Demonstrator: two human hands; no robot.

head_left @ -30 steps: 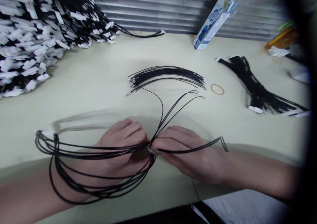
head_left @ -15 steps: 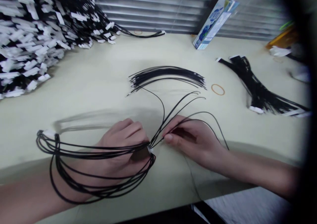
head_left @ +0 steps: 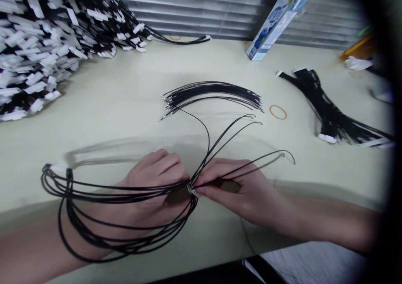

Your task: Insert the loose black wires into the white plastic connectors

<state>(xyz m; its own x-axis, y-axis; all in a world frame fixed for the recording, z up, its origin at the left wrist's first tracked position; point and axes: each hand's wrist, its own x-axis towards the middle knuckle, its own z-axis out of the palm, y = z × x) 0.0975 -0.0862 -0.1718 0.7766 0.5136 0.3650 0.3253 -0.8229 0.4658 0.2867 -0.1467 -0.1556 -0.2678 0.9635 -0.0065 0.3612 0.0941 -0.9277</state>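
My left hand (head_left: 157, 179) is closed around a looped bundle of black wires (head_left: 119, 198). A small connector (head_left: 190, 188) shows at its fingertips. The wires arch back over the wrist to a white connector (head_left: 59, 166). My right hand (head_left: 238, 192) pinches a thin black wire (head_left: 251, 166) right at the small connector, its thumb and index finger almost touching the left fingers. Several loose wire ends fan out up and to the right from the connector. Beyond the hands lies a curved bunch of cut black wires (head_left: 216, 90) with metal-tipped ends.
A big heap of black cables with white connectors (head_left: 37, 53) fills the back left. A rubber band (head_left: 278, 112) lies right of the cut wires. Farther right is a bundle of finished cables (head_left: 323, 104). A blue-and-white carton (head_left: 273, 24) stands by the window blinds (head_left: 194, 7).
My right hand has moved left and slightly down, bringing the pinched wire's end up to the small connector. My left hand stays in place with the bundle.
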